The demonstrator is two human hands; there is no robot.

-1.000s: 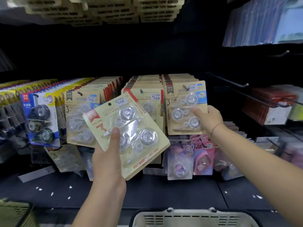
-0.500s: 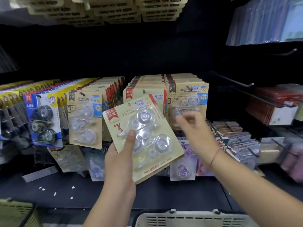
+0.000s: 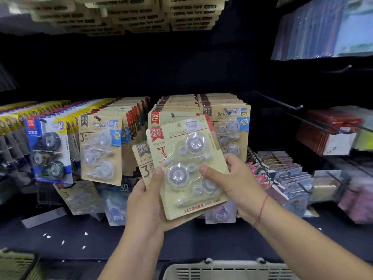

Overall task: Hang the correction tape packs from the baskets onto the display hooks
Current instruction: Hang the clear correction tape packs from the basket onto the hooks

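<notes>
Packs [image 3: 175, 136] — two, in left hand [image 3: 145, 203], right hand [image 3: 238, 182]; white basket [image 3: 222, 269], one

A shop, a stationery aisle by its stock; carded correction tape packs [image 3: 101, 146] hang many deep in tight rows on metal display hooks [image 3: 298, 107] (one juts out bare at the right); small white printed stickers [image 3: 193, 125] sit on the cards; a white slatted basket [image 3: 222, 269] shows below the dark shelf [image 3: 201, 243].
</notes>
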